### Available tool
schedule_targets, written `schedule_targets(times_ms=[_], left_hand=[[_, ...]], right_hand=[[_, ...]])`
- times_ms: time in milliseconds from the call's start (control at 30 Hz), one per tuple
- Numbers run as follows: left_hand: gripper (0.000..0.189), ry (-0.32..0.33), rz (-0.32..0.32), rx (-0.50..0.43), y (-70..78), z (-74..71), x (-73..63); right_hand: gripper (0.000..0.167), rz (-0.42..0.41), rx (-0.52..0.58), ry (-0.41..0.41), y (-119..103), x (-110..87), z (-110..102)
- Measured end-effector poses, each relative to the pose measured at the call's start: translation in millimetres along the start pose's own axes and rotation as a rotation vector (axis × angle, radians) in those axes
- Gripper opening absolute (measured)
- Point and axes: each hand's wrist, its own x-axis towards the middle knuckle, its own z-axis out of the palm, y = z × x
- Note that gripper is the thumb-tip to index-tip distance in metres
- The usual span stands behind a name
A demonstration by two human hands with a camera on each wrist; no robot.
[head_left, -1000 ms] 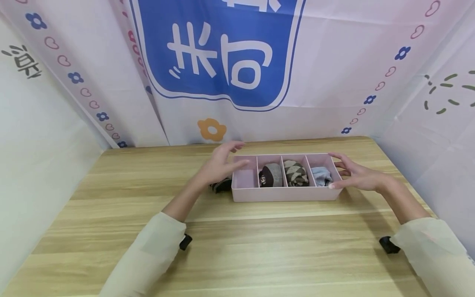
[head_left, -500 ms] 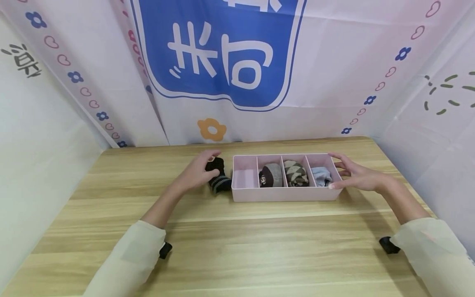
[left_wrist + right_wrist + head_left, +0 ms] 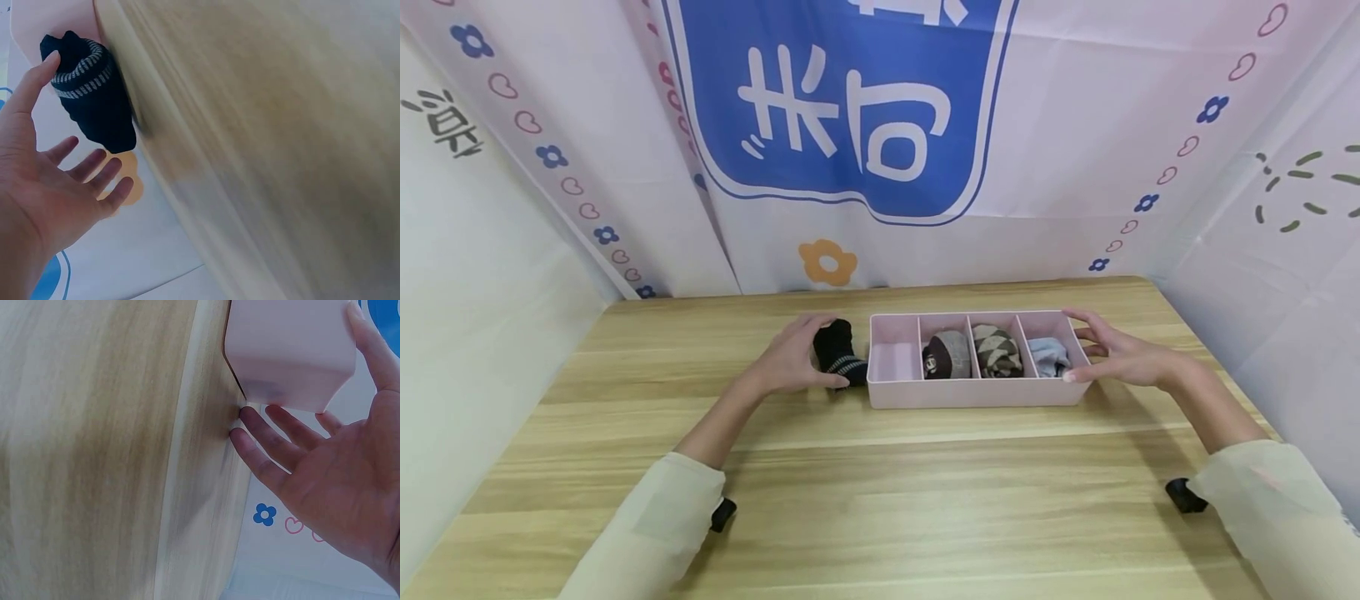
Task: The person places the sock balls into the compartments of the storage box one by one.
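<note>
My left hand (image 3: pixel 790 362) cups the rolled black sock (image 3: pixel 841 357) on the worktop (image 3: pixel 880 492) beside the pink divider box (image 3: pixel 970 393), fingers spread and loose, so it could slip while my right hand's (image 3: pixel 1123 357) straight fingers steady the box's end.

Two arms in view, both in long, loose sleeves of a pale cream-yellow fabric, cuffs ending short of the wrists. The left hand (image 3: pixel 790 362) and right hand (image 3: pixel 1120 357) are bare, no rings or watch showing. A small black strap or clip sits under each forearm, at the sleeve's edge.
</note>
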Motion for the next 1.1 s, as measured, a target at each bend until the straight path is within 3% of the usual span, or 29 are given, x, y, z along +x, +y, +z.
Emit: schedule_targets(times_ms=[233,667,1100], left_hand=[[0.1,-0.04,-0.056,-0.01,-5.6,4.9,0.6],[0.089,-0.055,-0.056,-0.146,-8.4,7.6,2.6],[0.082,-0.047,-0.068,-0.16,-6.9,8.4,3.9]], right_hand=[[0.101,-0.009,0.004,0.0,0.6,1.0,0.1],[0.102,-0.004,0.009,0.003,1.0,0.9,0.0],[0.102,0.003,0.006,0.003,0.6,0.5,0.0]])
